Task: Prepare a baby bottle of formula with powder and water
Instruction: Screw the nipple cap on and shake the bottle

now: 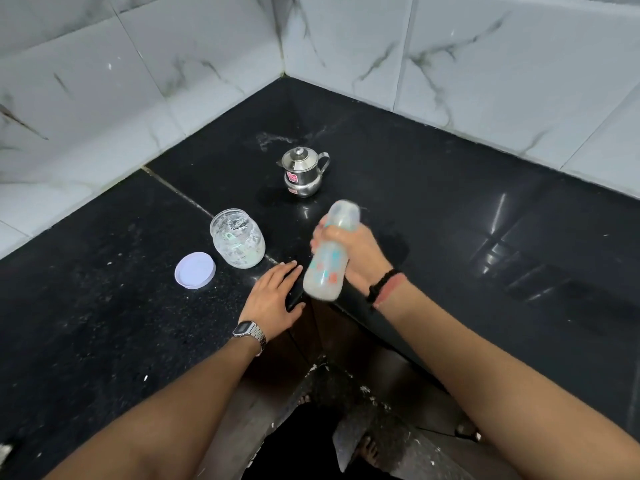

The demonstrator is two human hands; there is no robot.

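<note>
My right hand (353, 249) grips a baby bottle (327, 268) around its upper part, above the counter's front corner. The bottle is blurred, tilted with its capped top away from me, and holds a cloudy white liquid. My left hand (273, 296) rests flat on the black counter (104, 306), fingers straight, just left of the bottle. An open glass jar (237, 239) with white powder and a pale scoop inside stands to the left. Its lilac lid (195, 270) lies beside it. A small steel pot (303, 173) with a lid and handle stands farther back.
The counter runs into a corner of white marbled wall tiles (485, 64). Its front edge forms an inner corner right under my hands, with dark floor and bare feet (369, 452) below. Powder specks dot the counter on the left.
</note>
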